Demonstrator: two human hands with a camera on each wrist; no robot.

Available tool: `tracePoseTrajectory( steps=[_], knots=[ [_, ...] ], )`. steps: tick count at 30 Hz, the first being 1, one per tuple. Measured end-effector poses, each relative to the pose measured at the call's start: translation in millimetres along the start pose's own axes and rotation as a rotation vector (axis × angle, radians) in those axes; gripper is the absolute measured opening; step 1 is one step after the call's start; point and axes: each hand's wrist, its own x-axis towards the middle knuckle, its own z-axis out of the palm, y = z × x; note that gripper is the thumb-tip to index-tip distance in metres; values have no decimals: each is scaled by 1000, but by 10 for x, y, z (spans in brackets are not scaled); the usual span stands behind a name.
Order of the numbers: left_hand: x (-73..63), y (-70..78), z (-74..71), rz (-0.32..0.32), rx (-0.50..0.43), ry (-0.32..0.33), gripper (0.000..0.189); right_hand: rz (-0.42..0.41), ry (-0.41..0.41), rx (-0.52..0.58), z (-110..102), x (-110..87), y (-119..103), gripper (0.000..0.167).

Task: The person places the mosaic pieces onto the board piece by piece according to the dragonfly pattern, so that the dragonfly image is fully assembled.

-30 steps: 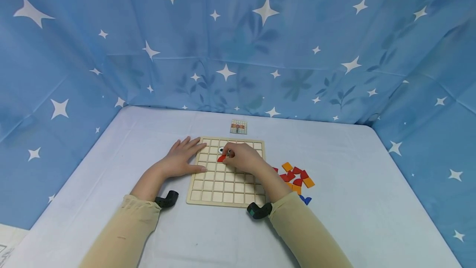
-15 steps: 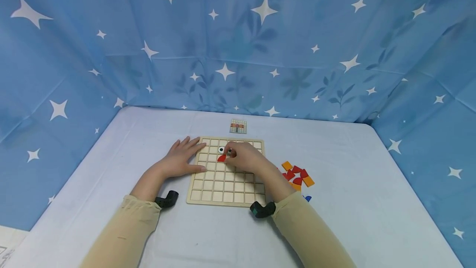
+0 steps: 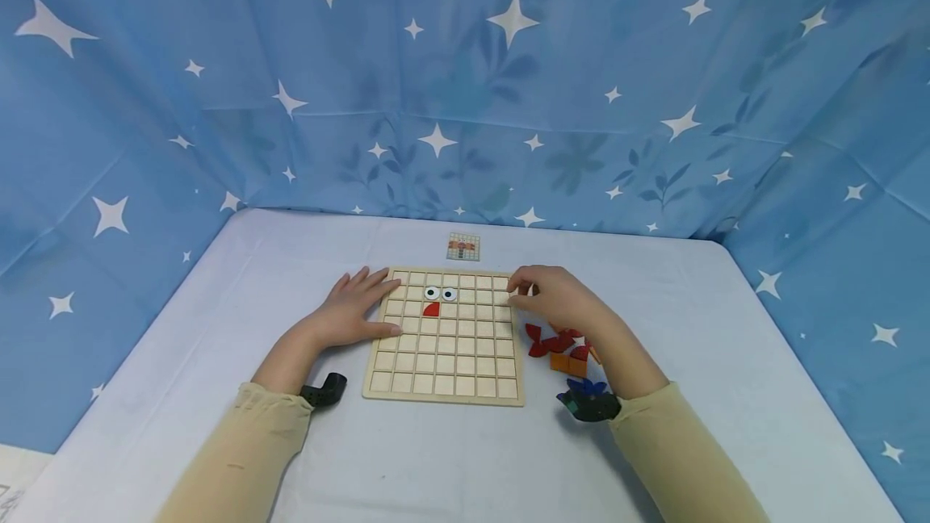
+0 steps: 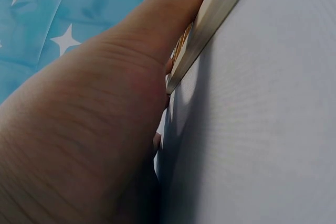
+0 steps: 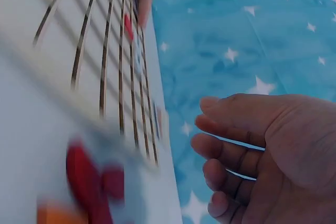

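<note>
- Near middle of white-clothed desk [image 3: 407, 458]: square, pale wooden grid board [image 3: 446, 366], flat, with raised rim.
- Beyond board's far rim, just apart: small printed picture card [image 3: 463, 246]; farther back, blue star-patterned curtain [image 3: 465, 87] along desk's far edge.
- Room for moving: broad white cloth between near rim and bottom of head view; wide strip also on right, from loose pieces to side curtain. Left rim side partly taken up by left grip [image 3: 356, 317].
- Left grip: fingers straight and spread across left rim, thumb tip resting on board.
- Right grip [image 3: 552, 290]: relaxed, fingers loosely bent, gap visible between thumb and index finger; raised by far right corner of board, above desk in right wrist view.
- Board orientation: sides nearly parallel to desk's, near rim dropping slightly toward right; about equal both ways, so without a clear long axis.
- On board, upper left of centre: two round white eye tiles [image 3: 450, 294] paired left to right; directly below left one, red quarter-round tile [image 3: 432, 310], curve toward far left, square corner toward near right.
- Right of board, partly under right forearm: loose red [image 3: 536, 343], orange [image 3: 559, 362] and blue pieces [image 3: 587, 386], mixed directions; blurred in right wrist view.
</note>
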Motion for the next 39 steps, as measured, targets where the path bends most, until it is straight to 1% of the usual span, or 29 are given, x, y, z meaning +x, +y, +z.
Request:
tracePoseTrajectory(
  steps=[5,7,12,16,20,25,30,35,39],
  knots=[
    [-5,27,-17,-1,-10,-5,91,77,27,-15,-118,-213,368,20],
    [-7,30,-19,0,-9,-6,91,108,23,-8,-146,-289,515,21],
    [-5,17,-8,0,-12,-1,92,157,-25,31,-193,-429,807,18],
    [-2,-1,8,-12,-5,1,93,167,-68,78,-193,-467,948,15],
    [1,3,14,-14,-3,5,94,167,-100,121,-163,-470,1020,16],
    [2,23,6,-11,-9,7,94,161,-114,144,-110,-464,1054,19],
    [0,21,10,-9,-10,8,94,138,-108,118,-58,-440,1078,22],
    [0,23,10,-9,-12,7,94,115,-95,82,-45,-433,1086,19],
    [0,29,-1,-14,-16,1,93,113,-87,83,-76,-451,1090,16]
  ],
)
